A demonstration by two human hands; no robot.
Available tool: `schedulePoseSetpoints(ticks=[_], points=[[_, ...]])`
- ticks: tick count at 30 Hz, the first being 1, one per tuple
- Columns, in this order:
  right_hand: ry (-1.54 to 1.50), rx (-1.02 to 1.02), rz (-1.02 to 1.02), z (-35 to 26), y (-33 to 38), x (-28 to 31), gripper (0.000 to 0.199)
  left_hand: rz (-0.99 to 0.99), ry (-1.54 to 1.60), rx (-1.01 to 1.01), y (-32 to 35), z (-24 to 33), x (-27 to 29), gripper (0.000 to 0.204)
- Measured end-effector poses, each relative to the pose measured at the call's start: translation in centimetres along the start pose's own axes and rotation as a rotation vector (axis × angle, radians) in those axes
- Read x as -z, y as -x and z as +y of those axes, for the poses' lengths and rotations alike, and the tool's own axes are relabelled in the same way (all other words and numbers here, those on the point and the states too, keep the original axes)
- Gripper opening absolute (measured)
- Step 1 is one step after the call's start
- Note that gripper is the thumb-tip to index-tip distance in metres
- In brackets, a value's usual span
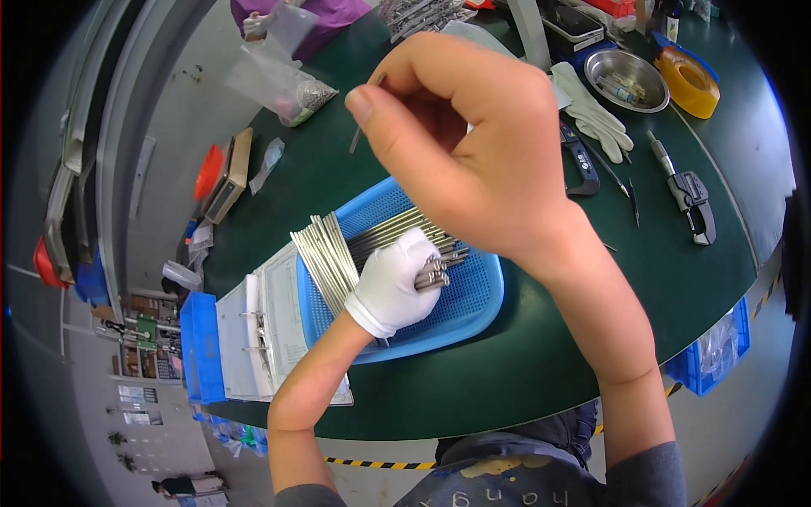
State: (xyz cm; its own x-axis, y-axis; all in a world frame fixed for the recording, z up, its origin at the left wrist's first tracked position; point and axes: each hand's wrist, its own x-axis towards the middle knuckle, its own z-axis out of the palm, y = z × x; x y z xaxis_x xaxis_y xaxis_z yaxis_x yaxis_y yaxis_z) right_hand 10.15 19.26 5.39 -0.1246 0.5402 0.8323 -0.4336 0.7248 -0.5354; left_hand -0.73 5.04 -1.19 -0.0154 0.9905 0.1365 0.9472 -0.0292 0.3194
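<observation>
Many metal rods (338,253) in blue basket (473,296), gloved left hand (393,283) grasping some, bare right hand (460,139) pinching one thin rod (358,135)

A factory workbench: green mat (524,355), digital calipers (691,198), blue parts bins (201,346), tape roll (688,80), and hazard-striped floor tape (380,463).

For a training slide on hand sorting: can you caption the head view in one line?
Gloved left hand grips a bundle of metal rods over a blue basket; bare right hand pinches one thin rod above.
</observation>
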Motion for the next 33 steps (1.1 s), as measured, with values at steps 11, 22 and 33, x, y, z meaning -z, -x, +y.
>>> schedulePoseSetpoints(ticks=[11,22,33], points=[[-0.003,0.131,0.106,-0.3,-0.3,0.2,0.010,0.622,1.055,0.200,-1.6,2.3,3.7,0.021],[0.004,0.069,-0.056,0.4,-0.1,0.4,0.010,0.706,1.325,0.230,0.7,2.8,3.9,0.025],[0.097,0.003,-0.135,-0.8,0.2,0.2,0.008,0.496,1.219,-0.030,1.3,4.4,2.5,0.022]])
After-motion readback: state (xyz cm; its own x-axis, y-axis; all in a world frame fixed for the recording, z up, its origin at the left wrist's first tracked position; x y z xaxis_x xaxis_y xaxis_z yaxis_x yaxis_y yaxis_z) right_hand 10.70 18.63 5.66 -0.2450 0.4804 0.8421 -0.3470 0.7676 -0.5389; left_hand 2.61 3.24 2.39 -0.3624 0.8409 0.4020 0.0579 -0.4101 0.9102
